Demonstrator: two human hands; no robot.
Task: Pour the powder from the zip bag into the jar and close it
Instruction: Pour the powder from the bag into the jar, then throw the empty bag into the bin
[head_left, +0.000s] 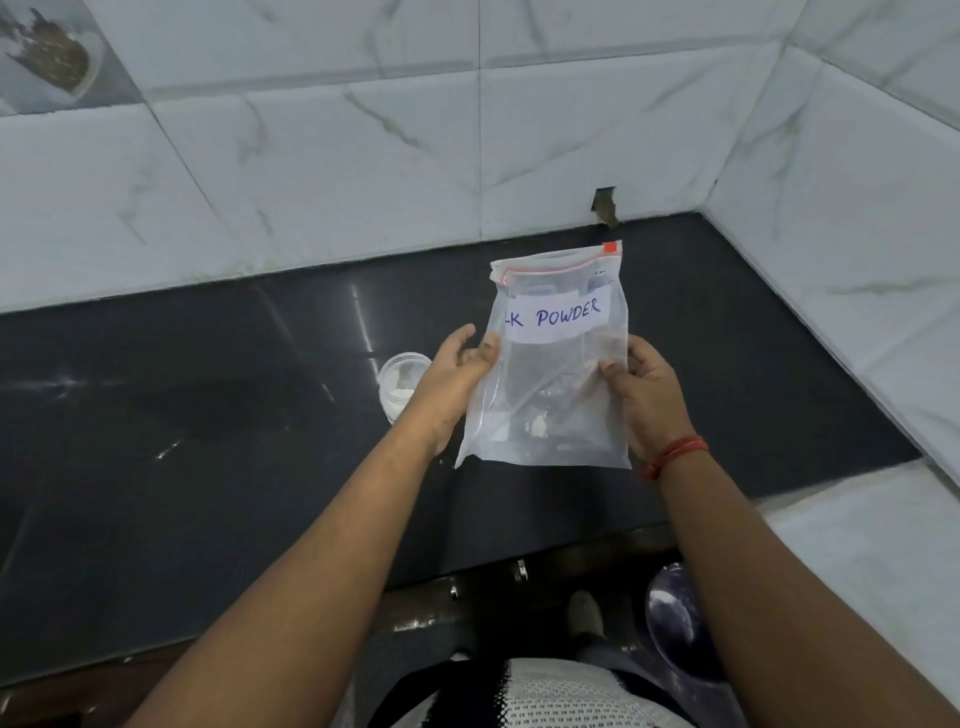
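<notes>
A clear zip bag (550, 395) with a red zip strip and a white label reading "POWDER" is held upright above the black counter. It looks almost empty, with a small white clump near its bottom. My left hand (457, 374) pinches its left edge with thumb and fingers. My right hand (644, 384) grips its right edge. A small clear jar (400, 382) with white powder inside stands on the counter just left of my left hand, partly hidden by it. I see no lid on the jar.
The black counter (208, 415) meets white marble-look wall tiles (363, 156) at the back and on the right. A notch in the tile (605, 208) sits behind the bag. Below the counter's front edge are cabinet handles (519, 571) and a dark round object (675, 618).
</notes>
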